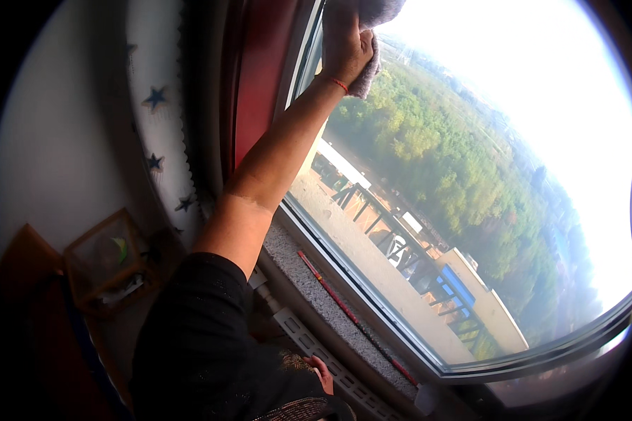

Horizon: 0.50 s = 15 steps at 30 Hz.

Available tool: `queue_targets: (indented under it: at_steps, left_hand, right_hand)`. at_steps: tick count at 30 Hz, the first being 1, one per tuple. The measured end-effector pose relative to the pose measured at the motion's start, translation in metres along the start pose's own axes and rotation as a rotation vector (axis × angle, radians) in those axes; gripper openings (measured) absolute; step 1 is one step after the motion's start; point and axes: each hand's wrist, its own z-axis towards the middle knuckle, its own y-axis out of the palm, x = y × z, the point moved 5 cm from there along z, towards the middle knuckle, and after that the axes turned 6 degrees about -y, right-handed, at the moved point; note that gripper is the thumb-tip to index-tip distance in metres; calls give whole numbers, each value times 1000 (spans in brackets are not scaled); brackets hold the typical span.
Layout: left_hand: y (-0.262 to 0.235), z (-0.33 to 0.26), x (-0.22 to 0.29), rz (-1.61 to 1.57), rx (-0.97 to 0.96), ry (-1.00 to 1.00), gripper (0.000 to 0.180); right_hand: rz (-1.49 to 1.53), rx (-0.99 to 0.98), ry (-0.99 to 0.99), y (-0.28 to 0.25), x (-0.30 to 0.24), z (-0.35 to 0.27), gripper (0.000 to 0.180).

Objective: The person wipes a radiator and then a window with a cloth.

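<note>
My left arm, in a short black sleeve, stretches up along the window's left side. My left hand, with a red string on the wrist, is closed on a greyish-purple cloth. The cloth bunches out beyond the fingers near the left edge of the window pane, and the top of the hand runs out of the picture. Low in front of my body, my right hand shows only in part, by my dark patterned shirt. How its fingers are set is not clear.
A thin red stick lies along the speckled sill. Below runs a slotted pale radiator. On the left are a white curtain with blue stars, a dark red frame and a wooden-framed box. Trees and a railing show outside.
</note>
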Motion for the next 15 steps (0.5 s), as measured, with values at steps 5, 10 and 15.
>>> queue_targets:
  at_steps: [5, 10, 15]
  left_hand:
    - [-35, -101, -44, 6, -191, -259, 58]
    - [-96, -195, -21, -18, -288, -528, 57]
    - [-147, -277, -13, 54, -451, -713, 61]
  right_hand:
    - [7, 23, 22, 2, -2, 5, 56]
    - [-39, 42, 62, 2, -11, 4, 53]
    - [-6, 55, 73, -8, 5, 6, 52]
